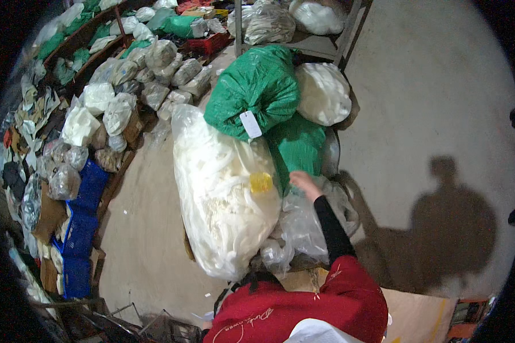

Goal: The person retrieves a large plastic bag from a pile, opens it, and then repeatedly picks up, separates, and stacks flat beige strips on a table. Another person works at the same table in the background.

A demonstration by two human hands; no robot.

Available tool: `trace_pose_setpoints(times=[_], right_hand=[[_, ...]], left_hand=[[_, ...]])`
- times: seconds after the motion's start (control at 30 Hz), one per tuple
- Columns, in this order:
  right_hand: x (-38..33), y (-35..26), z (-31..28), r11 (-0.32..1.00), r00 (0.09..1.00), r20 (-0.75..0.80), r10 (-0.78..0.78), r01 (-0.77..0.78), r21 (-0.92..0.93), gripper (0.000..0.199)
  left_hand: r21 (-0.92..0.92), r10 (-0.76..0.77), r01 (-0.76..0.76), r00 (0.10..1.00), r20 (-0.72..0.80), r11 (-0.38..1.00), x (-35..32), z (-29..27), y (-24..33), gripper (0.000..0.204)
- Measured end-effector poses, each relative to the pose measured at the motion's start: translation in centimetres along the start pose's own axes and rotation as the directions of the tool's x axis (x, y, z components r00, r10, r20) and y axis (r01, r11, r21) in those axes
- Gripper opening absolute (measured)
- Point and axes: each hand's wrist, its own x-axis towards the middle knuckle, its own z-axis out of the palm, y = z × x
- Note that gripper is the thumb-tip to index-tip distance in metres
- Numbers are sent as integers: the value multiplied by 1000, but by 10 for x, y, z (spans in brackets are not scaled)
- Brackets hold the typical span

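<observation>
Green sacks (2, overlapping) ahead and a white bag leftward block the right hand; floor opens rightward.

The sacks are green, the tag white, the crates blue

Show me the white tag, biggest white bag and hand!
White tag [250, 124], head view: its flat middle.
Biggest white bag [223, 183], head view: its bulging middle.
Right hand [305, 184], head view: middle of the hand.
</observation>
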Motion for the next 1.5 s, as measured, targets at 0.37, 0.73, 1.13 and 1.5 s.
trace_pose_setpoints(times=[0.37,0.73,1.13,1.5], right_hand=[[193,-139,-173,870,552,-730,-403,-19,-493,90],[314,-83,-281,873,590,-680,-436,92,-480,54],[15,15,-43,853,957,210,-201,276,-444,37],[-233,-41,97,750,900,29,-436,380,-541,44]], left_hand=[[-5,149,-150,980,131,989,87,109,150,32],[24,128,-133,981,144,991,114,117,190,32],[153,-1,-25,986,166,988,70,72,118,32],[282,88,-194,933,349,940,84,19,106,32]])
